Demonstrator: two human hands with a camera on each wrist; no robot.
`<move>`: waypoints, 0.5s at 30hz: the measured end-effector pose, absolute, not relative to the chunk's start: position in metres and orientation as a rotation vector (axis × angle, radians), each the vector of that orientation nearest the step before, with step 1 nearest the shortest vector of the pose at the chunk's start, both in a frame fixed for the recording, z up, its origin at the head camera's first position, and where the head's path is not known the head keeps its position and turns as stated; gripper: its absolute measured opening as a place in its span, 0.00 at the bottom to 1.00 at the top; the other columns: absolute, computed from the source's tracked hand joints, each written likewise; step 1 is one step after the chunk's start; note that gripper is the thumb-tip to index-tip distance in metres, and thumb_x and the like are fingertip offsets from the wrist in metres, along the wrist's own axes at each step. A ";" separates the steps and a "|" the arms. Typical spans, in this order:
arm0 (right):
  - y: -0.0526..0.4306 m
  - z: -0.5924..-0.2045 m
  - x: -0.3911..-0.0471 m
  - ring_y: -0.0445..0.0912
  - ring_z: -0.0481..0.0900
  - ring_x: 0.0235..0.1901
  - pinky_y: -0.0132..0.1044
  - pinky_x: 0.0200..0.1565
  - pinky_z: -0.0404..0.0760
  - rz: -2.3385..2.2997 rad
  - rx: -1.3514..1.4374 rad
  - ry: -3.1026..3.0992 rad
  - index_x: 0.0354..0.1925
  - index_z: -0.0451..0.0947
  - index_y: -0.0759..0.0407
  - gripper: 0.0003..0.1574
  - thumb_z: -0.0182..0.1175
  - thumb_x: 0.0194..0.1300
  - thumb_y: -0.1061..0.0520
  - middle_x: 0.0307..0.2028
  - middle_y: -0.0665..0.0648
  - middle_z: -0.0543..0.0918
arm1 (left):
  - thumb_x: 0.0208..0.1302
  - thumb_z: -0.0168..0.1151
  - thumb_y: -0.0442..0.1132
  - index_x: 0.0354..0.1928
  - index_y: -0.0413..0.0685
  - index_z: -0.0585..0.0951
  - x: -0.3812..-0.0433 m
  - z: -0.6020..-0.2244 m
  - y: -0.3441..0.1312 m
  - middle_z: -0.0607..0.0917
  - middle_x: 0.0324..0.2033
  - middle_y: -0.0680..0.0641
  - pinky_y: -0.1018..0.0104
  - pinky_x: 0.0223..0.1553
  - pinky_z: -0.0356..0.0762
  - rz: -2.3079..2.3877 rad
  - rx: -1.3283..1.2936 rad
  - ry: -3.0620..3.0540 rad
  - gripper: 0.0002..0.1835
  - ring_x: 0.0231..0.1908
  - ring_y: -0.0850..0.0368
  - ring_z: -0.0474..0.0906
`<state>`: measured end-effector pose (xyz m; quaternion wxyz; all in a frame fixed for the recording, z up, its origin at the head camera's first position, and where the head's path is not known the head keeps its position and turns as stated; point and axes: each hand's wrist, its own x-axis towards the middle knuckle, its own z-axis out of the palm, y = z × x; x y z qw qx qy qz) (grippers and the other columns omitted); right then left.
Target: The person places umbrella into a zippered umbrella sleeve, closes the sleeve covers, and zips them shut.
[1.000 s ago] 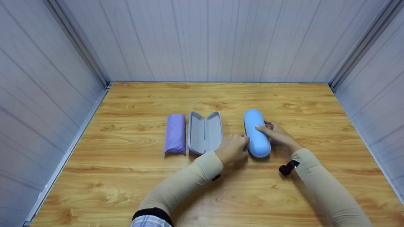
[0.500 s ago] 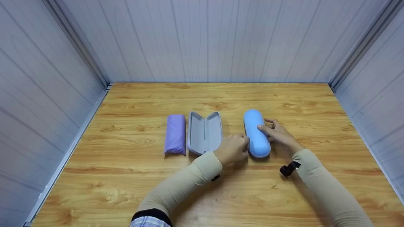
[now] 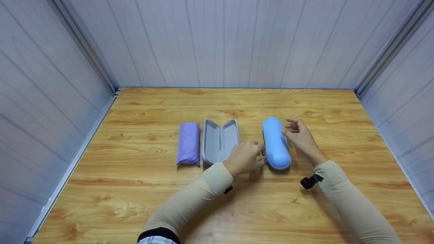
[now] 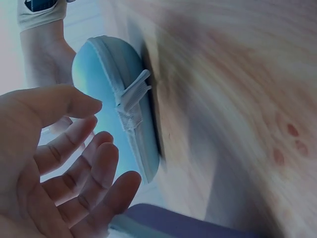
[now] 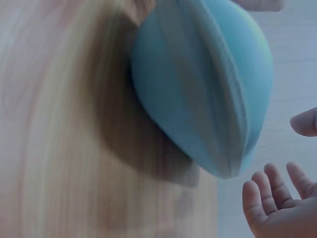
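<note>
A blue zip-up glasses case (image 3: 275,145) lies closed on the table, its grey zipper strip and pull tab (image 4: 132,95) facing my left hand. My left hand (image 3: 244,157) hovers just left of the case with its fingers loosely bent. In the left wrist view these fingers are spread and hold nothing, close to the pull tab. On the other side, my right hand (image 3: 301,137) is raised beside the case. Its thumb (image 5: 304,123) and fingers (image 5: 270,191) are apart from the blue shell in the right wrist view.
An opened grey glasses case (image 3: 212,144) with a lavender outside lies left of my left hand. Beside it is a purple soft packet (image 3: 188,144). The wooden table (image 3: 142,200) is bounded by a back wall (image 3: 223,44) and side walls.
My left hand has loosened its fingers at the zipper side and drawn slightly back. My right hand has let go of the blue case and lifted off it. The case stays in place.
</note>
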<state>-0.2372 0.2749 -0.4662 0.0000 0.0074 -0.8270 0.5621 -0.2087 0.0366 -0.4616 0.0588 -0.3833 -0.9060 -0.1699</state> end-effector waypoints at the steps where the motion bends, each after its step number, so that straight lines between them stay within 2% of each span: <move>1: 0.273 -0.465 -0.236 0.54 0.68 0.55 0.40 0.55 0.71 1.777 0.033 -2.585 0.71 0.60 0.65 0.36 0.59 0.72 0.57 0.60 0.68 0.71 | 0.63 0.69 0.44 0.39 0.51 0.85 -0.208 -0.461 0.035 0.83 0.32 0.52 0.67 0.24 0.76 -0.525 -1.157 -2.742 0.07 0.29 0.60 0.78; 8: 0.265 -0.463 -0.231 0.51 0.71 0.52 0.31 0.48 0.75 1.825 0.143 -2.532 0.70 0.62 0.67 0.32 0.58 0.73 0.58 0.58 0.68 0.72 | 0.63 0.69 0.45 0.38 0.53 0.84 -0.206 -0.454 0.026 0.84 0.34 0.53 0.67 0.25 0.77 -0.620 -1.139 -2.751 0.06 0.31 0.61 0.79; 15: 0.258 -0.460 -0.231 0.48 0.74 0.48 0.30 0.47 0.78 1.867 0.141 -2.524 0.69 0.63 0.66 0.31 0.57 0.74 0.59 0.56 0.67 0.72 | 0.63 0.67 0.43 0.38 0.53 0.84 -0.205 -0.450 0.019 0.84 0.34 0.54 0.70 0.27 0.75 -0.697 -1.139 -2.708 0.05 0.31 0.64 0.78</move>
